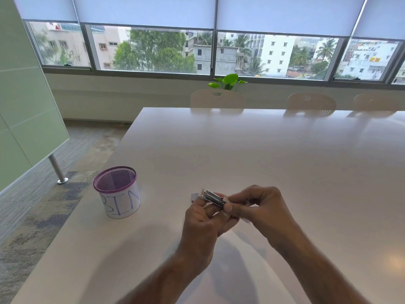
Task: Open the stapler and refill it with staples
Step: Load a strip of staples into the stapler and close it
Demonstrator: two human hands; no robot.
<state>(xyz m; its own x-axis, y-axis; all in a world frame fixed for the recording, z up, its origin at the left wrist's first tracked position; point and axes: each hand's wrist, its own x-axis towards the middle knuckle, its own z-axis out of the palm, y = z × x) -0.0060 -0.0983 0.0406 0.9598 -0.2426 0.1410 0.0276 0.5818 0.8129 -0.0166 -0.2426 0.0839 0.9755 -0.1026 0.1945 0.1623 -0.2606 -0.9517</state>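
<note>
Here both hands meet over the near part of the table (263, 150), clamped on the small metal stapler (213, 198) held just above it. The left hand (202, 218) cradles the body from below, thumb along its side; the right hand (260, 207) pinches the end pointing toward four o'clock. The other tip aims at ten o'clock, toward the purple mesh cup (117, 190) marked "BIN". Whether the magazine is open yet is hidden by the fingers. To do this well, I would keep the left grip steady and low, pull with the right along the stapler's length rather than twisting, and keep the channel facing up.
</note>
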